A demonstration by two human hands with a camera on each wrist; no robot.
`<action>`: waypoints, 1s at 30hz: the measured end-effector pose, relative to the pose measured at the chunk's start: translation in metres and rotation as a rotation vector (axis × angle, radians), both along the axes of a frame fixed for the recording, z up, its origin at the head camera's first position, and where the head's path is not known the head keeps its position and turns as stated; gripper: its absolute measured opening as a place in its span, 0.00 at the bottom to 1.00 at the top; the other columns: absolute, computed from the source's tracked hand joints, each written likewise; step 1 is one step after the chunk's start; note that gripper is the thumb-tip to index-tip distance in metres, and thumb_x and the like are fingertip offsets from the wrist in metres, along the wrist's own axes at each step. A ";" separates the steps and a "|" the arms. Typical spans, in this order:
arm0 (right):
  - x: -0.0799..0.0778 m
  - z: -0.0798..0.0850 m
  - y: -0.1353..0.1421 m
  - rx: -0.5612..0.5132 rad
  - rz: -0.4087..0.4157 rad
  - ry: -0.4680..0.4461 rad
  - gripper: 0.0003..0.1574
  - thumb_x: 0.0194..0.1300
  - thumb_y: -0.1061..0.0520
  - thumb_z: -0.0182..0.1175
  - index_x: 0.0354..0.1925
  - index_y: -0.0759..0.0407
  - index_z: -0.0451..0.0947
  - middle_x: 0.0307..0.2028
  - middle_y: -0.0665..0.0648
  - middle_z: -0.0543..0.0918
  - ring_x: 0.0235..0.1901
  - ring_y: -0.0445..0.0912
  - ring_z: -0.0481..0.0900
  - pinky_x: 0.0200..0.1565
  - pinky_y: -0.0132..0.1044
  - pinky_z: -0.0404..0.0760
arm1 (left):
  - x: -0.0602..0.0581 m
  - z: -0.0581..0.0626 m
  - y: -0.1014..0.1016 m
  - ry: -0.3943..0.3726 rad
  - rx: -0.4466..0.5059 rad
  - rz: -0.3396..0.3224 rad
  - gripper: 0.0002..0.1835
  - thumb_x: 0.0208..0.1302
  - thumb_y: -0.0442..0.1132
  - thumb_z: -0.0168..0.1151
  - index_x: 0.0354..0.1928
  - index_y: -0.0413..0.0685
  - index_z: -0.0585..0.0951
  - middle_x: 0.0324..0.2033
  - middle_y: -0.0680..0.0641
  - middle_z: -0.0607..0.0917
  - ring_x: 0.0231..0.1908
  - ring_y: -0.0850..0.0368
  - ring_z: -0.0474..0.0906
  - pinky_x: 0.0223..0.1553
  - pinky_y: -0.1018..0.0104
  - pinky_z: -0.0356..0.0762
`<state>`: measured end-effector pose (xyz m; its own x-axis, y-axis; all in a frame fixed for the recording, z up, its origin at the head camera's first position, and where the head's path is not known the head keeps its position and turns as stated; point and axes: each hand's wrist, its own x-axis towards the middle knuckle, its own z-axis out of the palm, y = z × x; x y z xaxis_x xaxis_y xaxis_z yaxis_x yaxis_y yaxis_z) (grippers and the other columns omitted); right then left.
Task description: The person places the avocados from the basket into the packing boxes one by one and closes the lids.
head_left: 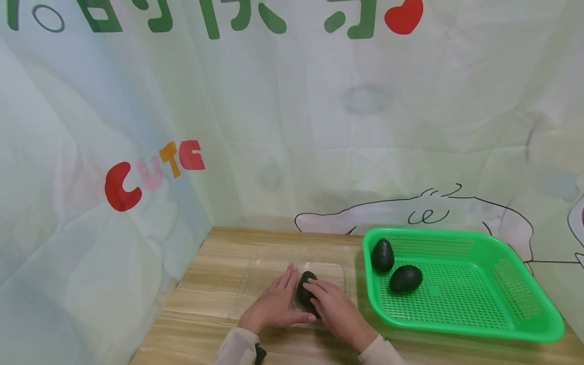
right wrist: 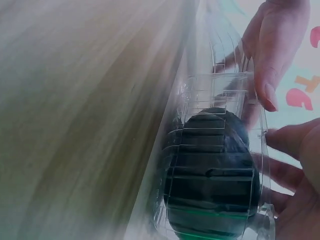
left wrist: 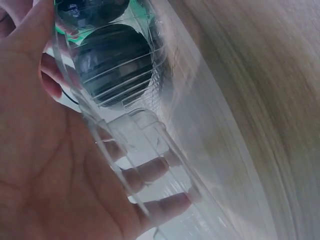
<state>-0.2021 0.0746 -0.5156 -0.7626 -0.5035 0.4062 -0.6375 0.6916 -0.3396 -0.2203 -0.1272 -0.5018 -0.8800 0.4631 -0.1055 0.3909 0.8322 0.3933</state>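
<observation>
A clear plastic clamshell box (head_left: 339, 274) lies unfolded on the table. Two dark avocados (left wrist: 115, 65) show through its ribbed side in the wrist views; from above, one avocado (head_left: 304, 286) shows and the right hand covers the rest. My left hand (head_left: 276, 301) lies along the middle of the box, left of the avocado, its fingers straight and its thumb pointing right. In the left wrist view those fingers (left wrist: 150, 172) show through the clear plastic. From the right, my right hand (head_left: 335, 306) rests its fingers over the avocado's upper side.
Right of the box stands a green plastic basket (head_left: 465, 334) with two avocados (head_left: 406, 279) at its left end. A printed cloth (head_left: 283, 126) hangs behind the wood-grain table (head_left: 191, 294) and along its left side.
</observation>
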 end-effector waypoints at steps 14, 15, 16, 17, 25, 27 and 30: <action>-0.005 -0.004 -0.003 0.070 -0.054 -0.048 0.26 0.73 0.54 0.63 0.66 0.57 0.76 0.66 0.62 0.77 0.60 0.56 0.77 0.61 0.54 0.77 | -0.002 -0.002 0.000 0.001 -0.004 -0.013 0.68 0.54 0.78 0.61 0.80 0.38 0.46 0.80 0.36 0.44 0.77 0.36 0.52 0.69 0.35 0.62; -0.004 -0.004 -0.002 0.063 -0.051 -0.048 0.26 0.72 0.54 0.63 0.66 0.58 0.76 0.65 0.62 0.77 0.61 0.56 0.77 0.61 0.54 0.77 | -0.002 -0.002 0.000 0.003 -0.004 -0.014 0.68 0.54 0.78 0.62 0.80 0.38 0.46 0.80 0.36 0.44 0.77 0.36 0.52 0.69 0.36 0.62; -0.004 -0.004 -0.002 0.059 -0.048 -0.049 0.26 0.72 0.54 0.63 0.66 0.58 0.76 0.65 0.62 0.77 0.60 0.56 0.78 0.61 0.54 0.77 | -0.002 -0.002 0.000 0.003 -0.004 -0.014 0.68 0.54 0.78 0.62 0.80 0.38 0.46 0.80 0.36 0.44 0.77 0.37 0.52 0.69 0.36 0.62; -0.004 -0.003 -0.002 0.053 -0.044 -0.044 0.27 0.72 0.54 0.63 0.66 0.58 0.76 0.64 0.62 0.78 0.60 0.56 0.78 0.61 0.54 0.77 | -0.002 -0.002 0.000 0.003 -0.004 -0.015 0.68 0.54 0.78 0.62 0.80 0.37 0.46 0.80 0.36 0.44 0.77 0.37 0.52 0.69 0.36 0.62; -0.005 -0.005 0.004 -0.008 -0.023 0.017 0.27 0.70 0.58 0.65 0.65 0.60 0.75 0.57 0.61 0.82 0.57 0.55 0.80 0.58 0.51 0.80 | -0.002 -0.001 0.000 -0.006 -0.001 -0.016 0.68 0.55 0.76 0.63 0.80 0.37 0.45 0.80 0.36 0.44 0.77 0.35 0.52 0.68 0.34 0.62; -0.006 -0.006 0.006 -0.016 -0.017 0.053 0.28 0.69 0.59 0.66 0.65 0.60 0.76 0.55 0.61 0.83 0.56 0.55 0.81 0.57 0.51 0.81 | -0.002 -0.002 0.000 -0.003 -0.003 -0.017 0.68 0.55 0.76 0.63 0.80 0.37 0.45 0.80 0.36 0.44 0.77 0.36 0.52 0.68 0.33 0.62; -0.005 -0.006 0.008 -0.028 -0.004 0.093 0.28 0.66 0.60 0.68 0.64 0.60 0.77 0.54 0.61 0.83 0.55 0.55 0.81 0.56 0.51 0.81 | -0.001 -0.002 0.000 0.002 -0.009 -0.020 0.68 0.55 0.77 0.63 0.80 0.37 0.45 0.80 0.37 0.44 0.77 0.36 0.52 0.68 0.34 0.63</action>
<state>-0.2070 0.0821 -0.5220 -0.7231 -0.4875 0.4893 -0.6641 0.6855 -0.2985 -0.2216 -0.1271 -0.5033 -0.8707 0.4797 -0.1083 0.4081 0.8277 0.3851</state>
